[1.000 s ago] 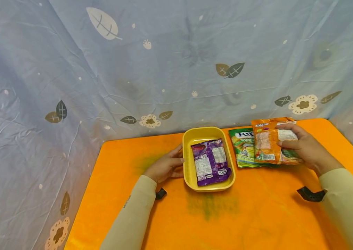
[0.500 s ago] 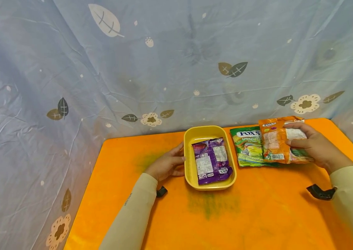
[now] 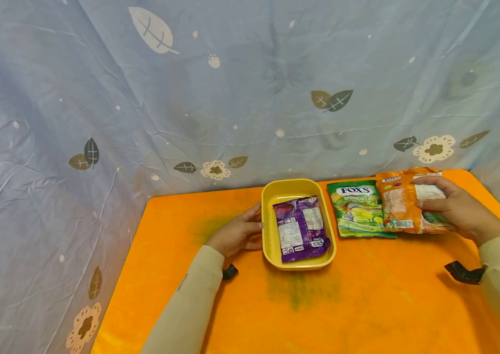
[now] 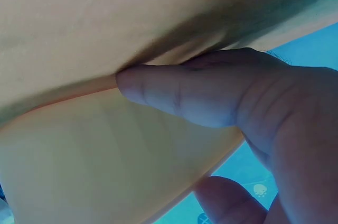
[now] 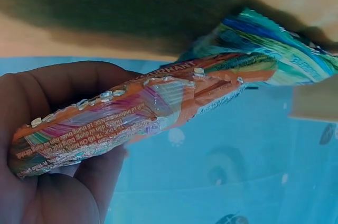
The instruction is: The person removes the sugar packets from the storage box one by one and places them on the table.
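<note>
My left hand (image 3: 234, 233) touches the left side of a yellow plastic tray (image 3: 297, 268); in the left wrist view a finger (image 4: 179, 92) lies along its outer wall and another fingertip is at its rim. Inside the tray lies a purple candy bag (image 3: 301, 229). On the right, my right hand (image 3: 458, 209) holds an orange Fox's candy bag (image 3: 395, 201) between thumb and fingers, and the right wrist view shows this bag (image 5: 105, 123) edge-on. A green Fox's Spring Tea candy bag (image 3: 358, 209) lies beside the tray, its right edge overlapped by the orange one.
Everything stands on an orange-covered table (image 3: 303, 314). A blue-grey patterned curtain (image 3: 250, 88) hangs behind it and along both sides. Black pieces (image 3: 464, 273) hang at both wrists.
My right hand has shifted the orange candy bag to the right, showing more of the green bag. The left hand stays at the tray, and the view has moved slightly.
</note>
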A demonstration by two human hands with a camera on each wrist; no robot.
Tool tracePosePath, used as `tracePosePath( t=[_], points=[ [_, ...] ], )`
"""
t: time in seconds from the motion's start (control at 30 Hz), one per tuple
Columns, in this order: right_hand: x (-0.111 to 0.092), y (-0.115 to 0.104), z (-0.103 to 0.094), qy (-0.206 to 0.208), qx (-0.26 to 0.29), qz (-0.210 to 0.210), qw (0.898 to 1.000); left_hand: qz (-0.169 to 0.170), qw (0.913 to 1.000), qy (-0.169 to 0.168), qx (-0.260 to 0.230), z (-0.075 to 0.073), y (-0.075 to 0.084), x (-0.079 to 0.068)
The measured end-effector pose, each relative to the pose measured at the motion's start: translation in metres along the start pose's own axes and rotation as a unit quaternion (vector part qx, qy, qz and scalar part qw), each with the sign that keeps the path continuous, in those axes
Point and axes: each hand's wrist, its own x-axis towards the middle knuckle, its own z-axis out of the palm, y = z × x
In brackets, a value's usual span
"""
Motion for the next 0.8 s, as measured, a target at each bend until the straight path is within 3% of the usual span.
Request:
tracePosePath(
  t=[0.2,0.47,0.8],
  points=[
    [0.002,0.003,-0.009,-0.003,-0.017,0.005,1.0,-0.003,1.0,0.007,0.006,0.0,-0.001,0.001],
    [0.008,-0.001,-0.018,-0.035,-0.099,0.0,0.994,0.001,1.0,0.005,0.008,-0.001,-0.003,0.002],
    [0.018,0.003,-0.021,-0.07,-0.123,0.027,0.99,0.001,1.0,0.002,0.006,-0.001,-0.002,0.001]
  ],
)
